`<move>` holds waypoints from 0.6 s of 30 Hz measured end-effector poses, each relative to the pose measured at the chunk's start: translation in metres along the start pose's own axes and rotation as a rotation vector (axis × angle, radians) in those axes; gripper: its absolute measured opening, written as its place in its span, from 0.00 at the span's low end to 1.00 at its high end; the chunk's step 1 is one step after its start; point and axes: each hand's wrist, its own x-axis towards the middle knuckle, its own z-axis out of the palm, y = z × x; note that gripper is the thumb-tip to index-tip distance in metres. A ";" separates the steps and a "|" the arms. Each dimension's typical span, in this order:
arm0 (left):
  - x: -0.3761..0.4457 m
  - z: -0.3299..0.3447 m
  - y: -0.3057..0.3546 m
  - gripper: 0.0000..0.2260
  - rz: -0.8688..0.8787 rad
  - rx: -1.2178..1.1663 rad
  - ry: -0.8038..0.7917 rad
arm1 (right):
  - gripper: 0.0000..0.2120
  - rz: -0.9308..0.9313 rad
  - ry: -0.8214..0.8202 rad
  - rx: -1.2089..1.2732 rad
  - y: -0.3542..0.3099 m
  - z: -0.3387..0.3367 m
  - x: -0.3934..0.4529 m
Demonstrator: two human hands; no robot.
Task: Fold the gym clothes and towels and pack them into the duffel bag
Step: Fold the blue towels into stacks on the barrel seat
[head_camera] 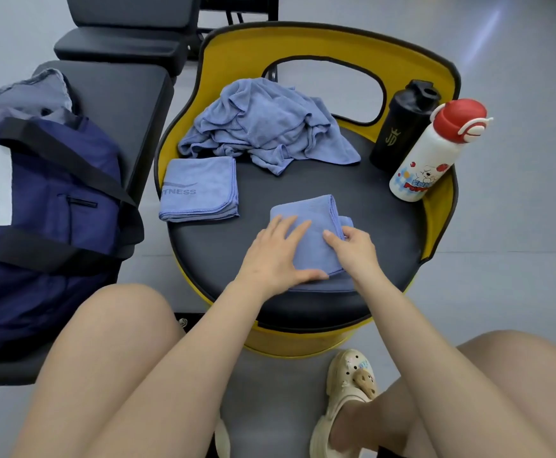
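Progress looked roughly a third through the towels, nothing packed yet. One blue towel with FITNESS print (200, 190) lay folded flat on the left of the round black seat (379, 206) serving as worktop. A second blue towel (309, 233) was mid-fold at the seat's near edge. Crumpled blue pile (266, 127) at the back was untouched; couldn't tell how many pieces it held. Navy duffel bag (45, 206) sat on the black bench (118, 104) to the left, well apart from the hands, with some grey fabric (35, 94) at its top. Left hand (276, 256) lay flat, fingers spread, pressing the half-folded towel. Right hand (352, 249) pinched its right-hand fold. Black shaker bottle (402, 127) and white bottle with red cap (435, 150) stood at right.
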 end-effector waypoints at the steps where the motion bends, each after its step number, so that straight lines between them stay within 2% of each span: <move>1: -0.002 0.003 0.000 0.41 0.040 0.108 -0.049 | 0.11 0.000 0.011 0.005 0.002 -0.003 0.000; 3: -0.004 0.007 -0.001 0.39 0.087 0.267 -0.111 | 0.11 -0.001 0.037 -0.002 0.006 -0.009 -0.001; 6: -0.005 0.009 0.002 0.35 0.085 0.332 -0.150 | 0.07 -0.006 0.065 -0.041 0.011 -0.018 -0.003; 14: -0.008 0.020 0.012 0.35 -0.055 0.153 -0.241 | 0.12 -0.008 0.069 -0.149 0.022 -0.023 -0.009; 18: -0.007 0.022 0.009 0.32 -0.095 0.057 -0.212 | 0.15 0.027 0.078 -0.197 0.025 -0.022 -0.010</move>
